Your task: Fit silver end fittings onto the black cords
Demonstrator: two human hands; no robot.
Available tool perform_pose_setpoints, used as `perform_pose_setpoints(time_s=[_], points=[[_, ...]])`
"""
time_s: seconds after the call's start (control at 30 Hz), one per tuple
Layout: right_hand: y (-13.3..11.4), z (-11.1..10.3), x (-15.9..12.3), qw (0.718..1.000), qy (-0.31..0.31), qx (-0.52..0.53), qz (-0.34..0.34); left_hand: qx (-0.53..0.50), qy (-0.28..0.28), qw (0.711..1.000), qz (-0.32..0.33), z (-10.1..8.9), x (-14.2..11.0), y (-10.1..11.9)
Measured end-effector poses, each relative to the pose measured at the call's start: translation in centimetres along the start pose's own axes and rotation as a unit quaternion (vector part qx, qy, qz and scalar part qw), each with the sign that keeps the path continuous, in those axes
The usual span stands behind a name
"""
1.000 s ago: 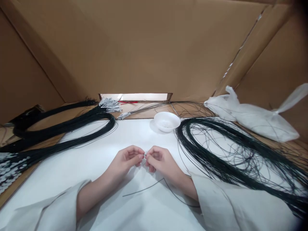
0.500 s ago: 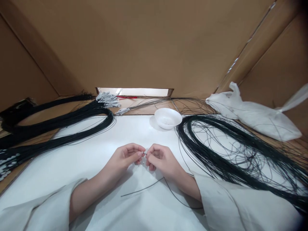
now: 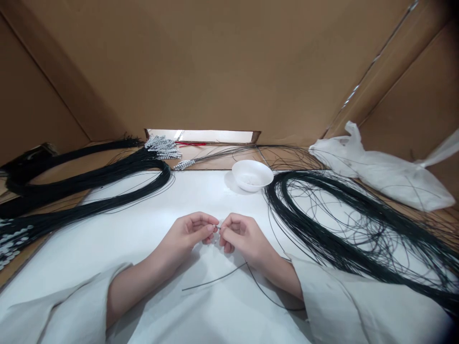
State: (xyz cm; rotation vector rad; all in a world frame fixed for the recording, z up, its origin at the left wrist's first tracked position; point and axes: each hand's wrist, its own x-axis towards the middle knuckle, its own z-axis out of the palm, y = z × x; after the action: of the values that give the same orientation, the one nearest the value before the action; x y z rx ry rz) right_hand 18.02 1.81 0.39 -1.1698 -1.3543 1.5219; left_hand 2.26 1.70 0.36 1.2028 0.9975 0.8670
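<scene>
Fingers of the left hand (image 3: 190, 234) and right hand (image 3: 244, 236) pinched narrow at centre frame; a thin dark cord (image 3: 218, 227) spans both sets of fingertips. Tabletop (image 3: 201, 198) white, dark cord bundles (image 3: 304, 234) at left and right. Cardboard wall (image 3: 229, 71) fills upper frame. White bowl (image 3: 253, 166), above centre, contains small indistinct bits. White plastic bag (image 3: 394, 177), right of frame: contents not discernible.
</scene>
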Motion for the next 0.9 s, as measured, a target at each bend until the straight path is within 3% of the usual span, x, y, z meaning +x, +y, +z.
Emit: perform_pose_setpoints(time_s=[0.9], points=[[-0.04, -0.01, -0.01, 1.0, -0.003, -0.013, 0.014, 0.012, 0.018, 1.0, -0.014, 0.12, -0.13, 0.3]])
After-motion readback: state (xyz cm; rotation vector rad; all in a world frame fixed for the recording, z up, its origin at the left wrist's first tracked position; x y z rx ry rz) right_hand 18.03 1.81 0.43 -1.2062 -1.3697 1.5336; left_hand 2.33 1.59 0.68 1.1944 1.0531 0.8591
